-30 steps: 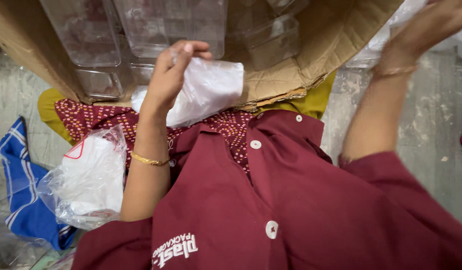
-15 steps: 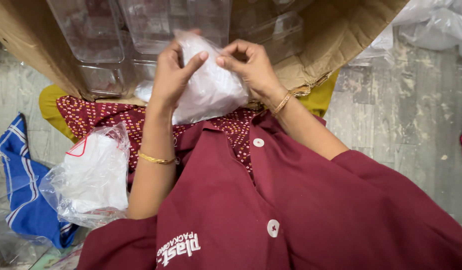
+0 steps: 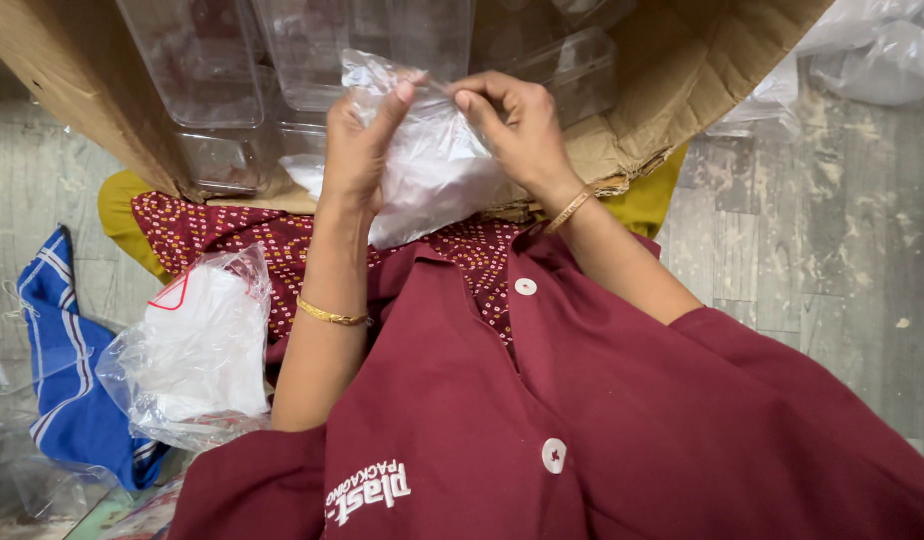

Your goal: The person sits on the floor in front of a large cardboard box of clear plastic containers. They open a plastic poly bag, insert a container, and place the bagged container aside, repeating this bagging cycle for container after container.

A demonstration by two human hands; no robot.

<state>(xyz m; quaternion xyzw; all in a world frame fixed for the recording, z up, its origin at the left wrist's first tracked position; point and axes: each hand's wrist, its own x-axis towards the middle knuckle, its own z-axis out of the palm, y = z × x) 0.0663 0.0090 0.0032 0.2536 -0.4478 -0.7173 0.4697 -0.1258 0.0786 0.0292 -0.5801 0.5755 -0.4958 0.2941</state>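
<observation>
Both hands are raised in front of me, holding a clear plastic bag (image 3: pixel 432 170) by its top edge. My left hand (image 3: pixel 357 150) pinches the bag's left side between thumb and fingers. My right hand (image 3: pixel 517 125) pinches the right side of the same edge, close to the left hand. The bag hangs down over my lap and looks whitish and crumpled. Behind it stands an open cardboard box (image 3: pixel 92 90) with several clear plastic containers (image 3: pixel 197 60) stacked inside.
A clear bag of white items (image 3: pixel 197 345) lies at my left side. A blue striped cloth (image 3: pixel 67 385) is on the floor beyond it. More crumpled plastic (image 3: pixel 872 50) lies at the top right on the grey floor (image 3: pixel 812 260).
My right hand came down from the upper right and took hold of the bag beside my left hand. Both hands have since lifted the bag's top edge a little.
</observation>
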